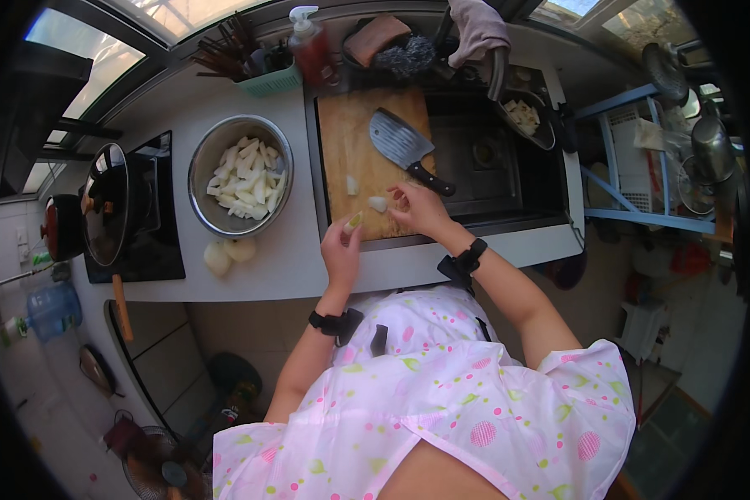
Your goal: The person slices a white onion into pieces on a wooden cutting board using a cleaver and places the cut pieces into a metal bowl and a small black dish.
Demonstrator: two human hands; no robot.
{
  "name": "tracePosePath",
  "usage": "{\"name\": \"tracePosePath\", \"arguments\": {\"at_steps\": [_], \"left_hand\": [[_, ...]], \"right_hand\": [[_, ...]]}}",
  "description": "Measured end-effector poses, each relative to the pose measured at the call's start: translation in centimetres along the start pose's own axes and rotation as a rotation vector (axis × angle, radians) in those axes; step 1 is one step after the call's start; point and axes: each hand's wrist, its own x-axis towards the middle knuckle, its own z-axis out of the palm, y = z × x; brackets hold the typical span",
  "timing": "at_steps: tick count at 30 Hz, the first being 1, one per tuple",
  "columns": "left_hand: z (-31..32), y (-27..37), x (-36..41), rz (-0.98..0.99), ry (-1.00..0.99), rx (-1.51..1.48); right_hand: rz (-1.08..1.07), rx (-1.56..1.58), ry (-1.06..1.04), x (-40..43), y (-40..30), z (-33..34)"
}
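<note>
Between the thumb and fingers of my left hand is a small pale vegetable piece with a yellow-green middle, held over the front edge of the wooden cutting board. My right hand is above the board's front right part, its fingers apart and curled. Close to those fingertips lies a white vegetable chunk; whether they touch it is unclear. Another white chunk rests farther left on the board. A cleaver lies flat behind my right hand, its black handle pointing towards the sink.
Left of the board, a steel bowl holds many cut white pieces. Two peeled onions sit before it. The board spans part of the sink; a strainer with pale pieces is at its far right corner. A lidded pan stands on the cooktop.
</note>
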Motion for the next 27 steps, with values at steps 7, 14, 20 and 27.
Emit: {"name": "tracePosePath", "arguments": {"at_steps": [7,14,20,27], "left_hand": [[-2.2,-1.3,0.9,0.294,-0.226,0.600],[-1.7,-3.3,0.0,0.122,-0.304,0.614],[-3.4,-2.1,-1.5,0.142,-0.114,0.391],[-11.7,3.7,-0.4,0.285,0.376,0.458]], "right_hand": [[-0.224,-0.558,0.056,2.1,1.3,2.7],[0.032,-0.206,0.150,0.9,1.9,-1.1],[0.019,0.113,0.257,3.9,-4.3,-2.1],[-0.199,-0.340,0.136,10.0,-6.5,2.3]]}}
